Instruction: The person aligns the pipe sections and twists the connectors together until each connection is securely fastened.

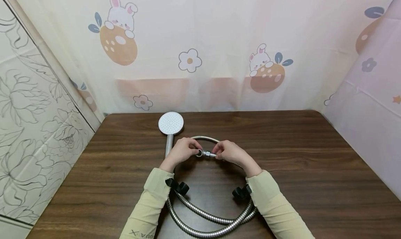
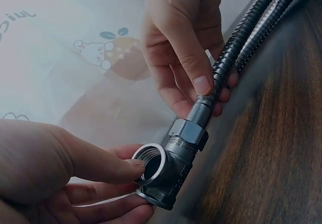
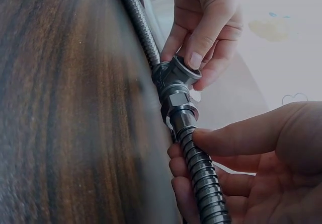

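My left hand [image 1: 183, 151] pinches a metal tee fitting [image 2: 175, 177] by its open threaded mouth, the thumb at the ring's rim. A hex nut [image 2: 188, 134] at the end of a ribbed metal shower hose [image 3: 201, 176] sits on the fitting's side outlet, with some thread showing between them. Just behind that nut, my right hand [image 1: 232, 152] grips the hose between thumb and fingers. To the left, beside my left forearm, lies a shower head [image 1: 171, 123] with a round white face and a silver handle. Both hands are close over the table.
The hose loops [image 1: 200, 233] across the dark wooden table [image 1: 313, 155] below and between the forearms. Black wrist mounts [image 1: 241, 193] sit near both cuffs. A printed curtain [image 1: 219, 33] hangs behind the table, and a floral panel [image 1: 34, 103] stands on the left.
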